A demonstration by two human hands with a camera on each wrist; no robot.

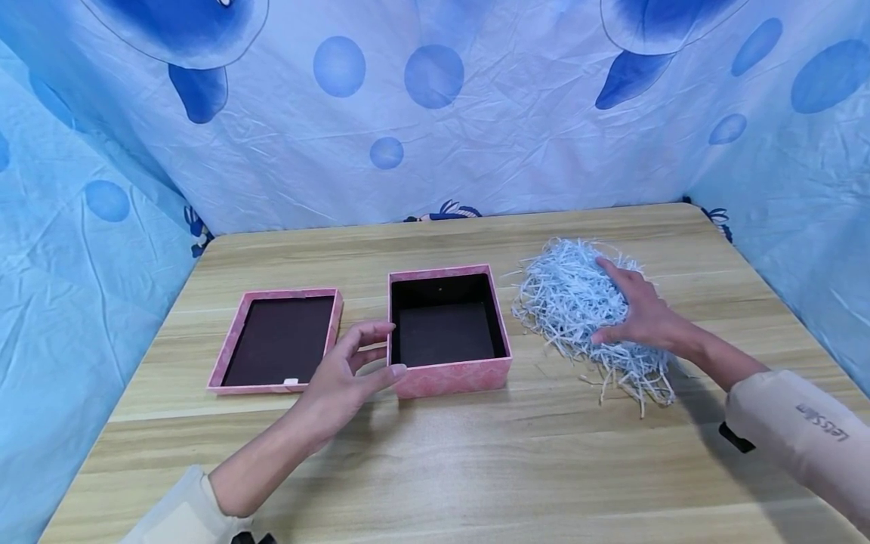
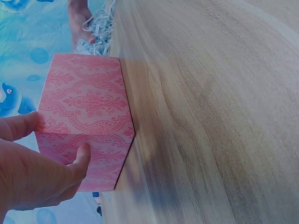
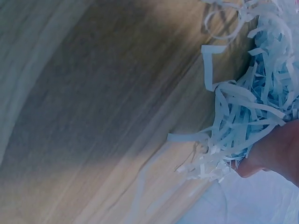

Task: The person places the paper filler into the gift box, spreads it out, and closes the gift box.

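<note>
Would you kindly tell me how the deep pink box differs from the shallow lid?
The box has tall walls; the lid has a low rim. The box sits nearer the shredded paper, the lid farther left. The lid shows a white patch, the box none. Both have pink edges and dark insides.

From the head view, the right hand (image 1: 642,310) shows its thumb and one clear finger; the other fingertips are hidden, as is the shredded paper (image 1: 567,295) under the palm. The left hand (image 1: 340,381) covers one corner of the shallow pink lid (image 1: 279,340) beside it; a white patch (image 1: 291,381) there is too small to identify. Below the hands, the left sleeve (image 1: 183,514), right sleeve (image 1: 795,438) and near edge of the desk (image 1: 462,468) are cut off. Ahead of them, blue creatures (image 1: 183,30) on the curtain (image 1: 272,174) are cropped. The left wrist view hides the inside of the pink box (image 1: 451,380); the right wrist view crops its hand and blurs the wood.
</note>
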